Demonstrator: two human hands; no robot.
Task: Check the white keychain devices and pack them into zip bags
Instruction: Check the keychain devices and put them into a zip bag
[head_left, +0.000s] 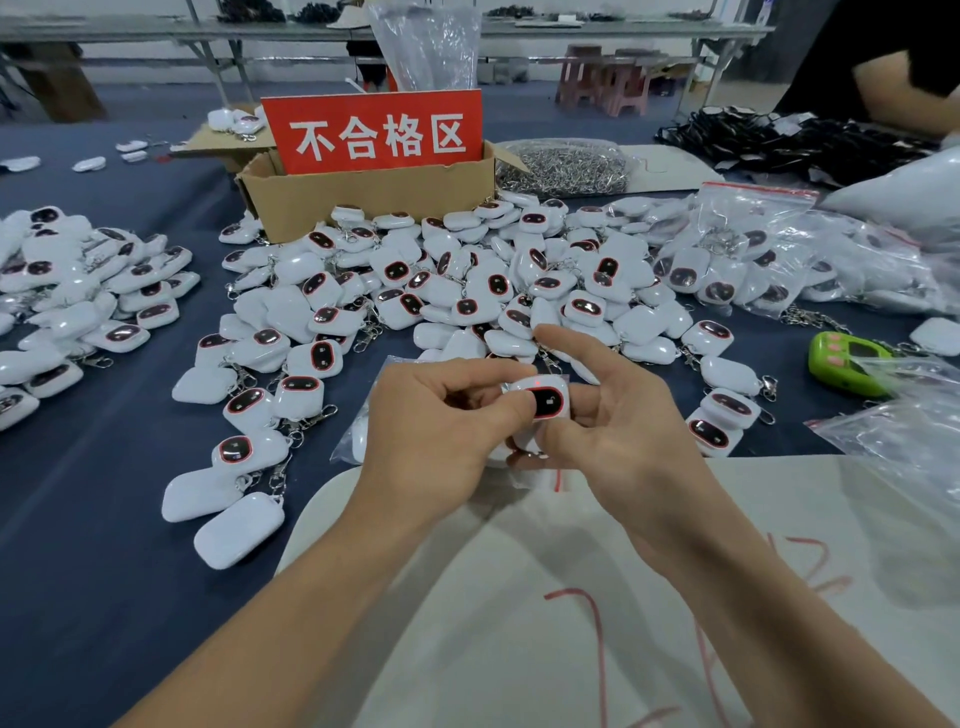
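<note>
Glossy white plastic keychain device (540, 400)

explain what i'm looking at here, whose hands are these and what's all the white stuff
There is no machine here. This is one picture from a camera worn on a person's head, looking down at their own two hands. The left hand and right hand together hold one white device. A small red light is lit on it, and the left thumb lies on its dark screen. A clear zip bag lies just under the hands. On the blue table sits a big pile of the same devices with key clips. Behind it is a cardboard box with a red sign. At the right are filled bags and a green gadget. Another person's arm shows top right.
</note>
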